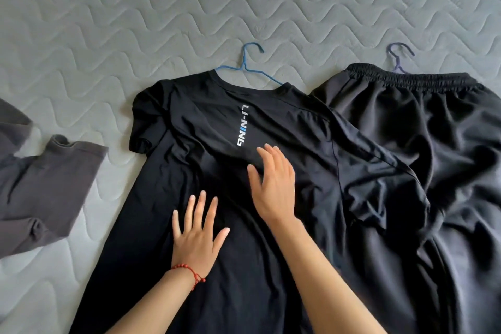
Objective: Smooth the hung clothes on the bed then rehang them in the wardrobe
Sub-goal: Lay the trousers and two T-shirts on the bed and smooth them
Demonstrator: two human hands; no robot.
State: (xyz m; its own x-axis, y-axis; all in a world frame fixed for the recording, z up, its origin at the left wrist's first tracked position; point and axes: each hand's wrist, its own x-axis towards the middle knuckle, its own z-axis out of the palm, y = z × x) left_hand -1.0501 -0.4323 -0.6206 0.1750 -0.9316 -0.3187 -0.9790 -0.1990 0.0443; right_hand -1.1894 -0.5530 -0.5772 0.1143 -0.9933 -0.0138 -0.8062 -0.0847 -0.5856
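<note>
Head view: a black T-shirt (217,266) lies spread on the quilted grey bed (135,8), its neck away from the viewer, with a blue hanger (250,66) in the neck opening and the hook resting on the bed. White vertical lettering runs down the shirt below the collar. Left hand (196,233), fingers straight and spread, lies flat on the shirt's middle, grasping nothing; a red bracelet (189,271) circles its wrist. Right hand (273,184), fingers extended and close together, rests palm-down on the cloth just below the lettering, also grasping nothing. Black shorts (420,144) on a purple hanger (398,59) lie to the right, the shirt's right sleeve overlapping them. A grey garment (46,184) lies at the left edge, apart from the shirt.
</note>
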